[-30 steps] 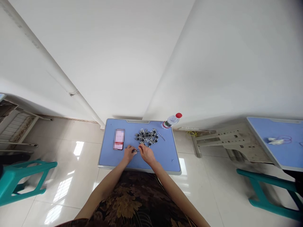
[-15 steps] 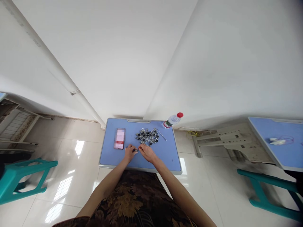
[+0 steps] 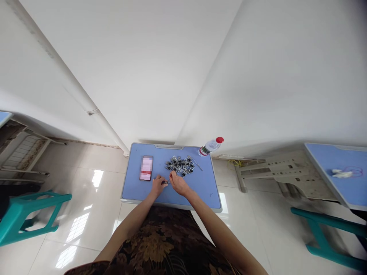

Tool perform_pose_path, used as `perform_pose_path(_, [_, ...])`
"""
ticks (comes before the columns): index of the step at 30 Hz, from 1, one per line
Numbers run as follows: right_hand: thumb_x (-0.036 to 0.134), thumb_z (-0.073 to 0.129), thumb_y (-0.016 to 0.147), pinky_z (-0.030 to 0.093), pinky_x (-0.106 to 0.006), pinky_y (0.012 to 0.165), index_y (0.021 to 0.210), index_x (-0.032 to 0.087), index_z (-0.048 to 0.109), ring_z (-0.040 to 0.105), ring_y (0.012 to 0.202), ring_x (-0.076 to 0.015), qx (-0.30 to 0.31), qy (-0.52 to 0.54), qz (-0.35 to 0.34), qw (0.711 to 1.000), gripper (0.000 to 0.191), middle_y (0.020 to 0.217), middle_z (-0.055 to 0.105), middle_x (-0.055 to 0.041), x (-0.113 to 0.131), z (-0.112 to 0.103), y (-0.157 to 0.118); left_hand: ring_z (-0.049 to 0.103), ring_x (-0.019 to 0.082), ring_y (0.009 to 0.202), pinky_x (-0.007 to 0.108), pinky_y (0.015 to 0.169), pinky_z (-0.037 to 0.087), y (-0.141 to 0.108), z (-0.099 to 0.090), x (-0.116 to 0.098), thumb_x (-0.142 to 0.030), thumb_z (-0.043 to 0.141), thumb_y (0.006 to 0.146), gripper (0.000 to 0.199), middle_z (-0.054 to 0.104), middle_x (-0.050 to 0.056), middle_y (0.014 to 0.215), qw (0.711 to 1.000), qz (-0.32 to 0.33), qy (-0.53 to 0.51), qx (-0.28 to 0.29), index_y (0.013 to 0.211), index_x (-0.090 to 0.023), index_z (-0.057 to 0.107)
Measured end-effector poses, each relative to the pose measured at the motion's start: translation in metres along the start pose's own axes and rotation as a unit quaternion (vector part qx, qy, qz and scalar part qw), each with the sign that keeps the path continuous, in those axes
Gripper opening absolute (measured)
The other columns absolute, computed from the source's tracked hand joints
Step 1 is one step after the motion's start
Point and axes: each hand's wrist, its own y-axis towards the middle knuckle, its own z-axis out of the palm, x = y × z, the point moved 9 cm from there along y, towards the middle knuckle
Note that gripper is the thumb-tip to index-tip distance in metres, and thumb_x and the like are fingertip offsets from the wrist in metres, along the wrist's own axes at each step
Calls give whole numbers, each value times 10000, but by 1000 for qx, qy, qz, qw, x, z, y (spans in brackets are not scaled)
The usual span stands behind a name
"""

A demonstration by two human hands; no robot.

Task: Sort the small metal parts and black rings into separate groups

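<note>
Pinched between the fingertips of the left hand [image 3: 157,186], over the blue rectangular counter [image 3: 205,189]: a small shiny metal piece [image 3: 165,182]. Just beside it, the right hand [image 3: 179,185] with fingers drawn together; impossible to tell whether grasping anything. Probably light, stiff and a little slippery, with finer details too small to make out. Best taken by the outer edges, gently. Just beyond, a pile of silver-and-black metal pieces [image 3: 183,164], likely prone to snagging; best lifted singly.
</note>
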Motion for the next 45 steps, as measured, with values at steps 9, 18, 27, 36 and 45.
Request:
perform_pose_path(9, [223, 473, 1034, 417, -263, 709, 1027, 209, 643, 681, 907, -191, -21, -46, -15, 999, 170, 1095, 722, -91, 7, 0, -7, 600, 180, 936, 311, 892, 390, 0, -1, -2, -162, 751, 810, 149, 668, 40, 1040, 1000, 9, 8, 2, 949, -215, 740])
perform_pose_path(18, [291, 326, 1089, 409, -279, 674, 1156, 191, 592, 718, 815, -227, -25, -87, 103, 991, 292, 909, 756, -112, -1, -3, -4, 621, 191, 950, 325, 903, 405, 1, -1, 0, -161, 743, 799, 186, 678, 39, 1053, 1000, 5, 0, -1, 974, -223, 756])
perform_pose_path(27, [236, 403, 1045, 436, -297, 775, 1133, 184, 572, 706, 859, -231, -22, -94, 48, 994, 198, 994, 757, -115, 1, -11, -6, 617, 190, 941, 328, 905, 416, 0, -2, -1, -179, 743, 808, 159, 687, 37, 1029, 1000, 9, -7, -10, 957, -229, 767])
perform_pose_path(36, [146, 437, 991, 416, -311, 883, 1171, 161, 560, 693, 903, -218, -44, -78, 0, 996, 218, 1036, 746, -122, 9, -7, -5, 612, 180, 922, 323, 899, 407, 0, -2, -1, -160, 740, 805, 169, 688, 39, 1038, 1000, 13, -9, -8, 959, -225, 764])
perform_pose_path(45, [172, 466, 982, 430, -321, 886, 1190, 172, 561, 713, 893, -232, -51, -79, 16, 995, 229, 966, 768, -103, 4, -4, -10, 619, 168, 890, 317, 899, 406, 1, 0, 0, -155, 744, 812, 180, 679, 34, 1037, 1000, 11, -3, -4, 977, -223, 767])
